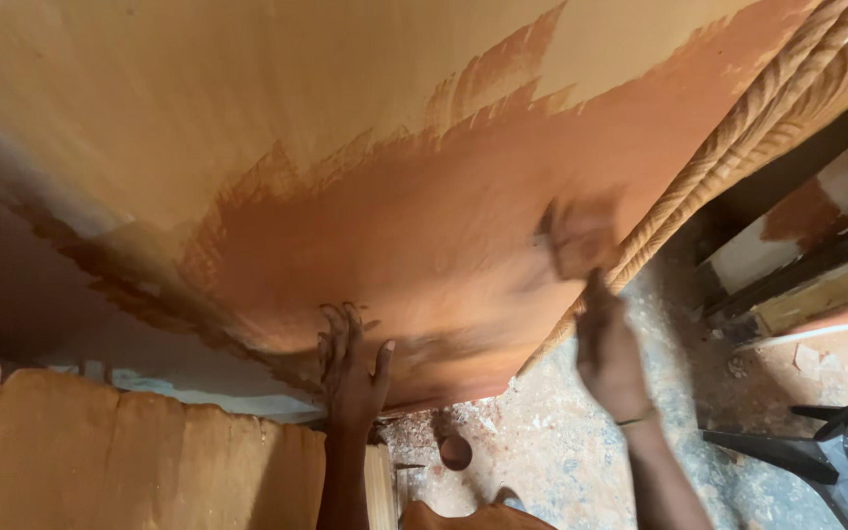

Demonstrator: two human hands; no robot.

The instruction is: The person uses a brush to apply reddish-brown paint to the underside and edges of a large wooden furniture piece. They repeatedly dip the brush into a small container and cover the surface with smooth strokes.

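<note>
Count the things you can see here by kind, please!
Hands: 2, left hand flat on the panel, right hand holding the brush
Brush: 1
Wooden panel: 1
Rope-carved edge: 1
Small round pot: 1
Total: 6

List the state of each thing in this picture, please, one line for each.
Wooden panel: partly coated with reddish-brown stain, upper part bare.
Brush: blurred, pressed on the panel.
Right hand: closed around the brush handle.
Left hand: open, flat against the panel.
Small cup: upright on the floor.
</note>
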